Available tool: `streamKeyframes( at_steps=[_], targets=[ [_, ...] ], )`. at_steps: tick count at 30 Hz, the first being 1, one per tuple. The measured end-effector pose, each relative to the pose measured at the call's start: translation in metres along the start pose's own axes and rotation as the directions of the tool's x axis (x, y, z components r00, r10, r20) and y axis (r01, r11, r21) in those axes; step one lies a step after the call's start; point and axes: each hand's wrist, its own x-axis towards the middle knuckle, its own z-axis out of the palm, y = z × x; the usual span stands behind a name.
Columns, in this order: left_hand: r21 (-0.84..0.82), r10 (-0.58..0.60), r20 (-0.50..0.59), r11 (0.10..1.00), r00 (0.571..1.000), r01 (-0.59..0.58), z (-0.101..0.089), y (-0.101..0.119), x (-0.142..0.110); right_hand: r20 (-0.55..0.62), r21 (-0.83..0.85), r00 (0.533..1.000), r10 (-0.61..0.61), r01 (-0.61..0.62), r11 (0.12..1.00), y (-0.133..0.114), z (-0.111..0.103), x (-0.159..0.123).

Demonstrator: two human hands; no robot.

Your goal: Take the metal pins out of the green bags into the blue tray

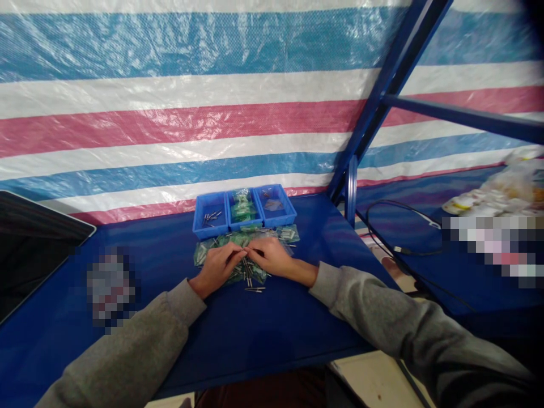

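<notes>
My left hand point(219, 265) and my right hand point(272, 255) meet fingertip to fingertip over a pile of small clear green-tinted bags point(244, 241) and loose thin metal pins point(254, 288) on the blue table point(255, 334). Both hands have their fingers curled into a pinch; what sits between the fingertips is too small to name. Behind the pile stand three blue trays side by side: the left tray point(210, 222) holds a few metal pins, the middle tray point(243, 209) holds green bags, the right tray point(275, 205) holds something clear.
A dark screen point(29, 249) lies at the left of the table. A striped tarp hangs behind. A blue metal post point(382, 96) rises at right, with a black cable point(395, 232) and bagged items point(501, 192) on the neighbouring blue surface.
</notes>
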Motion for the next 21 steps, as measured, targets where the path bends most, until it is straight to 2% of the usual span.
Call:
streamKeyframes(
  at_steps=[9, 21],
  targets=[
    [0.011, 0.015, 0.101, 1.0, 0.995, -0.016, 0.0001, 0.001, 0.0029, -0.004, 0.008, 1.0, 0.004, -0.004, 1.0, 0.002, 0.0005, 0.0005],
    [-0.023, 0.011, 0.123, 1.0, 0.992, -0.008, 0.0002, 0.0002, 0.0042, 0.008, -0.038, 1.0, 0.019, -0.018, 0.999, 0.0032, 0.0014, 0.0014]
  ],
)
